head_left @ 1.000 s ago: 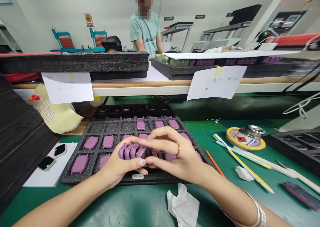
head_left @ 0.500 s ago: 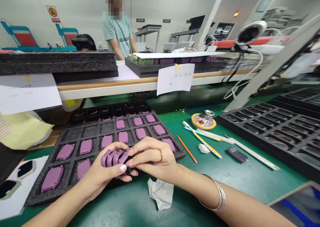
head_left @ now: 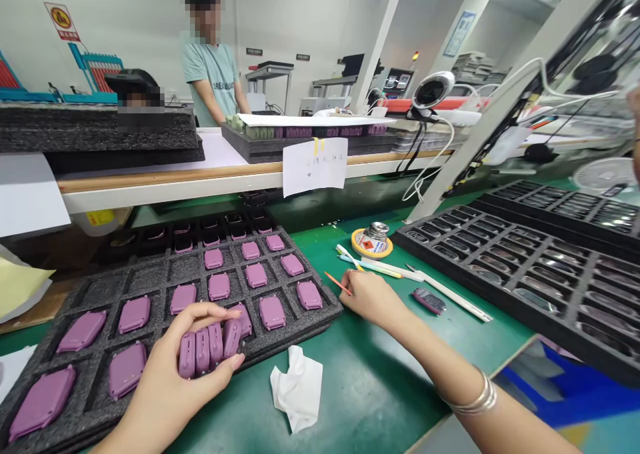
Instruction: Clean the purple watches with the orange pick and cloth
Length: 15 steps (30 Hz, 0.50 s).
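Note:
My left hand (head_left: 173, 367) is closed around a row of several purple watch cases (head_left: 203, 351), held side by side above the near edge of a dark foam tray (head_left: 173, 267). The rightmost case leans a little apart from the others. More purple watch cases (head_left: 127, 369) lie singly in the tray's compartments. Over the green table, my right hand (head_left: 373, 299) pinches a thin orange stick (head_left: 337, 283), whose pointed end sticks out to the left. Part of the stick is hidden by the fingers. A crumpled white tissue (head_left: 299, 389) lies between the hands.
Behind my right hand are a yellow-rimmed metal-topped dispenser (head_left: 373, 241), a white-and-blue tool (head_left: 387, 267) and a long pale tool (head_left: 457, 299). A small dark purple-edged piece (head_left: 429, 301) lies nearby. Trays of glassy parts (head_left: 520, 261) fill the right. A person (head_left: 213, 74) stands beyond the shelf.
My right hand has left the watch cases and moved right to the orange stick, which now lies at a shallower angle. My left hand still holds the cases. The view has turned right.

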Available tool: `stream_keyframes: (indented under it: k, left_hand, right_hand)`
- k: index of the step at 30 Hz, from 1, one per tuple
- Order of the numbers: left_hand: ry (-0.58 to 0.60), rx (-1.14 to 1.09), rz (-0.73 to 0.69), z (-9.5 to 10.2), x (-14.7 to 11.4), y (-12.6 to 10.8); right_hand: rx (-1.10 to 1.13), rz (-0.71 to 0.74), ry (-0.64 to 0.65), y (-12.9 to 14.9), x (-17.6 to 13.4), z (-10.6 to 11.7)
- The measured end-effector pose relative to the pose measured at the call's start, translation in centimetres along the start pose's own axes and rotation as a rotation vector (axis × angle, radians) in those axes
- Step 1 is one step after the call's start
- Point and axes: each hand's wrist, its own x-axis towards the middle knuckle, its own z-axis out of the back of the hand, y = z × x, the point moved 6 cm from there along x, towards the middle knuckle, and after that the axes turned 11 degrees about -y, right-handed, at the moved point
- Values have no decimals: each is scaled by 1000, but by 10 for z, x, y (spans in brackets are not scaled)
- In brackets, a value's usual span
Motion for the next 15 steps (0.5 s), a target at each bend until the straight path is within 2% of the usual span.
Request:
stream_keyframes:
  k: [2, 4, 8, 10, 12, 15]
  left_hand:
    - [-19, 16, -13, 1, 0, 2]
    - [-39, 8, -23, 2, 0, 2]
    - [-56, -53, -12, 2, 0, 1]
    - [-62, -88, -6, 1, -1, 1]
    - [-65, -123, -3, 1, -2, 2]
    - [-67, -171, 16, 0, -3, 4]
  right_hand:
    - [43, -37, 7, -16, 5, -6]
    - [100, -75, -72, -32, 19, 5]
    - [195, -152, -393, -73, 57, 53]
    - [227, -173, -510, -90, 71, 67]
    - [245, -178, -569, -101, 81, 71]
    - [232, -169, -586, -110, 90, 65]
